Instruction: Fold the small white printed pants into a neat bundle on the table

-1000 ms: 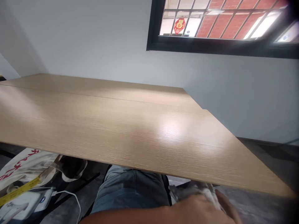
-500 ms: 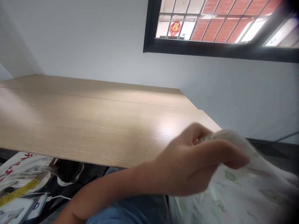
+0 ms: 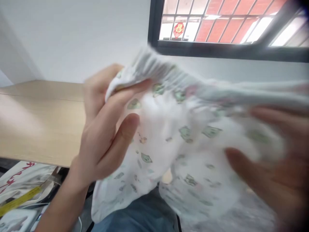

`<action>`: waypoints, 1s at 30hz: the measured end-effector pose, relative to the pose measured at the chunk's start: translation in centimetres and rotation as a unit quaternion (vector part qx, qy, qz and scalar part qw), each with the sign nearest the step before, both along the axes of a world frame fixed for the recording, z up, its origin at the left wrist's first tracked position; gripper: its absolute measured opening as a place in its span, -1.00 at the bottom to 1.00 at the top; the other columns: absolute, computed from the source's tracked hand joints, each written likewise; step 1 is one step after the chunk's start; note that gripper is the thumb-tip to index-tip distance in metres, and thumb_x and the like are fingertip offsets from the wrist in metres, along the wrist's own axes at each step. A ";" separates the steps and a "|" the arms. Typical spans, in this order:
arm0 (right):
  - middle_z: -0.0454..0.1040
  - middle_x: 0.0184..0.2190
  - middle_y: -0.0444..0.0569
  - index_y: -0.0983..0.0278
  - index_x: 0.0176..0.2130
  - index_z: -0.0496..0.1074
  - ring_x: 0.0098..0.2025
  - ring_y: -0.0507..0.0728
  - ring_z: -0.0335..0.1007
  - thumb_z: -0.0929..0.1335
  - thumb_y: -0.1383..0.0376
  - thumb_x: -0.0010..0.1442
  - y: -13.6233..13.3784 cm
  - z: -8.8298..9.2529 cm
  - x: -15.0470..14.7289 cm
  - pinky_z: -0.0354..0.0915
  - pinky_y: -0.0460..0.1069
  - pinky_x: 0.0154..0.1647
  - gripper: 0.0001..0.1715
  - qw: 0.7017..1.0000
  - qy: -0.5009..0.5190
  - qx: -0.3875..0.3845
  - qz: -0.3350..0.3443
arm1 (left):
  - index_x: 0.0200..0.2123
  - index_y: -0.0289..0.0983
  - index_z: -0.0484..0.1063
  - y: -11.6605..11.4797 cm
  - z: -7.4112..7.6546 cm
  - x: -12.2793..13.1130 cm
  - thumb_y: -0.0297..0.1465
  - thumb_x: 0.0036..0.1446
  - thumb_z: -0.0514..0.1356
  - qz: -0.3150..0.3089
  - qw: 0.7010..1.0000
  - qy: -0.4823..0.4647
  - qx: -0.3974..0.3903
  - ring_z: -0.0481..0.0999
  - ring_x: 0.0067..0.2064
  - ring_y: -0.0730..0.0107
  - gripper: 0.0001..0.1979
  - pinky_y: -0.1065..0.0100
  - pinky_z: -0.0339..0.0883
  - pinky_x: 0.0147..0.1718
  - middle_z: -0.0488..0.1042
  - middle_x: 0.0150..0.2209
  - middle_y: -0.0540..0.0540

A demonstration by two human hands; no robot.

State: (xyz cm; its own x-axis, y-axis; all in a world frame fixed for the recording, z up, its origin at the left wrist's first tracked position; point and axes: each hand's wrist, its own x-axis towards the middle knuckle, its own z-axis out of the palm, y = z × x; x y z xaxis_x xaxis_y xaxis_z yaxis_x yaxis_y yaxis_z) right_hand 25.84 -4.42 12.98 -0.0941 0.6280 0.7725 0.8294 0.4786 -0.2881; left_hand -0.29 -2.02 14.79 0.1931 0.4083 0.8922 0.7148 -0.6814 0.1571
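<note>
Though unreadable, red lettering (image 3: pixel 9 182) near left hand (image 3: pixel 101 129)

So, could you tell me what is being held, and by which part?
The left hand grips a white printed cloth by its gathered edge; the right hand's spread fingers lie against its lower side.

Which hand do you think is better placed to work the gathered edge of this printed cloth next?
The left, I would judge: the left hand pinches the gathered edge of the white printed cloth between its fingers and thumb, while the right hand lies spread against the cloth, lower down.
</note>
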 end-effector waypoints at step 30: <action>0.24 0.08 -0.01 0.15 0.10 0.28 0.16 0.39 -0.08 0.12 0.21 0.29 25.2 -12.1 -1.7 -0.32 0.48 0.00 -0.56 0.921 -0.323 -0.220 -0.002 | 0.12 -0.12 0.04 19.8 -14.7 -2.5 -0.24 0.19 -0.06 0.138 0.900 0.233 -0.340 0.12 0.10 0.20 -0.57 -0.01 0.16 0.12 -0.09 0.17 -0.13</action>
State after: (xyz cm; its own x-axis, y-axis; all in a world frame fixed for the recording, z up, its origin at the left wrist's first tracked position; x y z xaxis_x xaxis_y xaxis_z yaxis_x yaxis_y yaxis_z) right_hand 24.12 20.73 0.86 -0.4420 0.8677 0.2275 0.8970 0.4304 0.1012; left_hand -2.79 17.78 0.12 0.2884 0.9199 0.2659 0.9388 -0.3262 0.1105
